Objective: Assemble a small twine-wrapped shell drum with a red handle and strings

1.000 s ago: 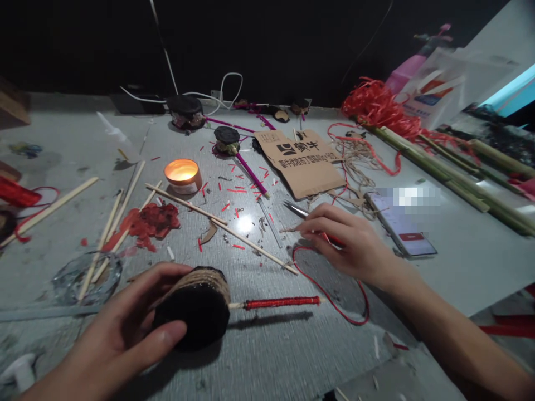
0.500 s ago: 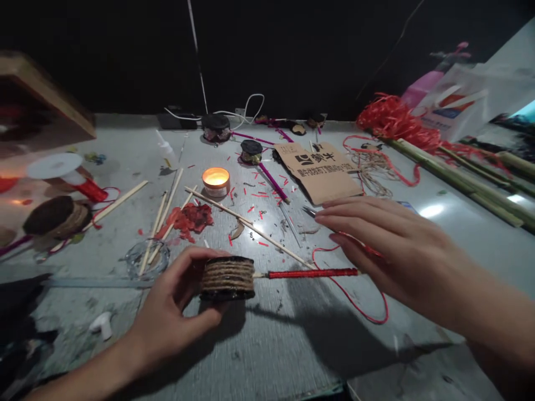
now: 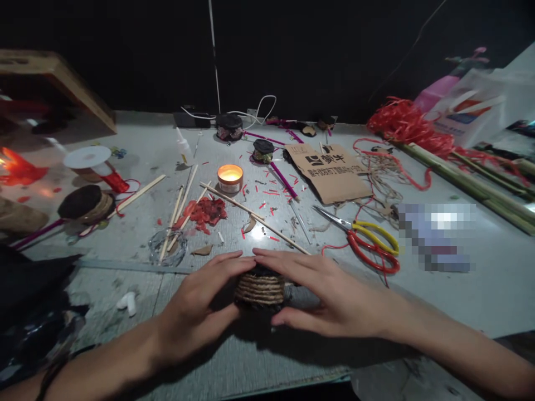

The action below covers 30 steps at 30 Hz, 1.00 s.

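Observation:
Low over the front of the table is a small rattle drum (image 3: 259,289), black at top and bottom with brown twine wound round its side. My left hand (image 3: 200,301) curves round its left side, fingers above and thumb below. From the right, my right hand (image 3: 326,292) closes on it too, fingertips on the top edge and thumb near the bottom. The drum's red-wound stick is hidden by my right hand. Beyond that hand lie scissors (image 3: 355,231) with one yellow and one red handle, blades slightly apart. Red cord runs under them.
A lit candle (image 3: 229,178) burns mid-table near wooden sticks (image 3: 234,203) and red wax-like scraps (image 3: 204,214). Behind are a cardboard piece (image 3: 334,175) and a small drum with a purple stick (image 3: 264,150). A thread spool (image 3: 87,157) stands left; green stalks (image 3: 468,181) lie right.
My right hand has left the spot over the scissors, uncovering them, and come left onto the drum. The red-wound stick has gone out of sight. The view has shifted slightly left.

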Each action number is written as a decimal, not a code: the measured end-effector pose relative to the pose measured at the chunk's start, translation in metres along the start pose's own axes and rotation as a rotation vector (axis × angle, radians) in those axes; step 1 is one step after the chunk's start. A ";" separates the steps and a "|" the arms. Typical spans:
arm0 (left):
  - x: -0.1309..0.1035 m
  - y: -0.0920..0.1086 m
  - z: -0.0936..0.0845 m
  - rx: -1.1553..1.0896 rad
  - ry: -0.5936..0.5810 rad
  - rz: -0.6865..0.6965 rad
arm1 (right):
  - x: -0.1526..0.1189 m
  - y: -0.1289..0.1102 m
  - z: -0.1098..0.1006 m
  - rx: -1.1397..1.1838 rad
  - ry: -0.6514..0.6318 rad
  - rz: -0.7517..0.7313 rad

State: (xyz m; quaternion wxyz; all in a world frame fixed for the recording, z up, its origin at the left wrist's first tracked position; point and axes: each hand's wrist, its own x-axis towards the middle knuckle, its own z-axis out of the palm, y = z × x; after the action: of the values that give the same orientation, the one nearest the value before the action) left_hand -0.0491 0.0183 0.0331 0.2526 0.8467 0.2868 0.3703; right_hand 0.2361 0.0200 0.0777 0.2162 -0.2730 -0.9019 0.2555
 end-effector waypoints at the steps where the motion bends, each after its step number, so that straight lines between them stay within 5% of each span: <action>1: -0.001 0.000 0.001 0.005 -0.009 0.000 | -0.001 0.001 0.003 0.016 0.022 -0.013; 12: -0.001 0.001 0.006 -0.010 -0.024 -0.034 | -0.006 0.004 0.021 0.000 0.119 -0.053; 30: 0.007 0.010 0.004 -0.072 -0.001 -0.048 | -0.010 0.006 0.021 0.088 0.026 0.095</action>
State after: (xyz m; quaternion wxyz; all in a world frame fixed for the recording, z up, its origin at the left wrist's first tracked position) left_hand -0.0389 0.0152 0.0408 0.2919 0.8301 0.2933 0.3739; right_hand 0.2348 0.0111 0.0549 0.2274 -0.3090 -0.8730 0.3012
